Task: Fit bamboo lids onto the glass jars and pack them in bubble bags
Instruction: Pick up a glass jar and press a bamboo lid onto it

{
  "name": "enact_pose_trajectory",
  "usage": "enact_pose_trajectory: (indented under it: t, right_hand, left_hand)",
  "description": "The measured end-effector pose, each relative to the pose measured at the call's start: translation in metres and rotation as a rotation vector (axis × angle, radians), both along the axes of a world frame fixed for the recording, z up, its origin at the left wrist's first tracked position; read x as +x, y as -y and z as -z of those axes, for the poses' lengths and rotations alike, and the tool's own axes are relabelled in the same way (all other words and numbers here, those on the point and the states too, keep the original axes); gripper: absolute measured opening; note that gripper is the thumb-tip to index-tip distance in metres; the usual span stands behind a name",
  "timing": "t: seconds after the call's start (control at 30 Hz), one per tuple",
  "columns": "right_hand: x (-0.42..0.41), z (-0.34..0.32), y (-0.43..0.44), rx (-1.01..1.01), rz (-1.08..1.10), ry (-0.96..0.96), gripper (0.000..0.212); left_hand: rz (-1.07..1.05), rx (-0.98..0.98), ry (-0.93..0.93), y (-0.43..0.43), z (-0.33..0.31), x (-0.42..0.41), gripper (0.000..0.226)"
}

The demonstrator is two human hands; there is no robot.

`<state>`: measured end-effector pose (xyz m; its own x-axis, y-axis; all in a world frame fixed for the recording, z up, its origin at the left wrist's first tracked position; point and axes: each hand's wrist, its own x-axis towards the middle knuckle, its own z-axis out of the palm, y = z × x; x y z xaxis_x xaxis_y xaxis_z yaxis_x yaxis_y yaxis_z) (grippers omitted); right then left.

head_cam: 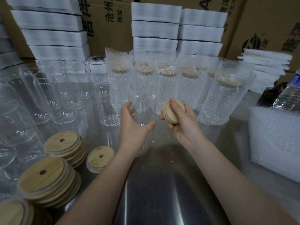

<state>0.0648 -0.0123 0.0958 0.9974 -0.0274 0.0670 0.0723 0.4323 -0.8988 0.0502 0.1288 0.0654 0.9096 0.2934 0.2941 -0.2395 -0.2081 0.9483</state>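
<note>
An empty clear glass jar point(143, 101) stands upright at the table's middle, and my left hand point(134, 125) wraps around its lower part. Just right of the jar, my right hand point(181, 123) grips a round bamboo lid point(170, 113) on edge, tilted toward the jar's side and below its rim. Behind them stand several lidded jars in bubble bags point(164, 83). Several bare jars point(65, 95) crowd the left side. Stacks of bamboo lids point(48, 179) with straw holes lie at the front left.
A pile of flat bubble bags point(276, 140) lies at the right, with a plastic-wrapped bottle pack point(289, 95) behind it. White foam sheet stacks point(155, 28) and cardboard boxes point(266, 26) line the back. The steel table point(162, 184) lies between my forearms.
</note>
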Motion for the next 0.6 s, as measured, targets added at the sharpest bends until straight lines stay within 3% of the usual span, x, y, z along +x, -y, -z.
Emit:
enact_pose_trajectory:
  t: [0.2,0.37,0.6]
  right_hand:
    - [0.0032,0.0009,0.0011,0.159,-0.066,-0.009,0.042]
    - [0.0035,-0.0007,0.0002,0.423,-0.13,-0.017,0.026]
    - [0.0042,-0.0039,-0.0012,0.402,-0.106,-0.034,0.035]
  left_hand:
    - [0.017,-0.01,-0.006,0.0013,0.002,0.0015,0.097]
    - [0.009,-0.033,-0.007,0.0005,0.0028,0.0032,0.096]
    - [0.012,-0.024,-0.005,0.0001,0.0038,0.0041,0.096]
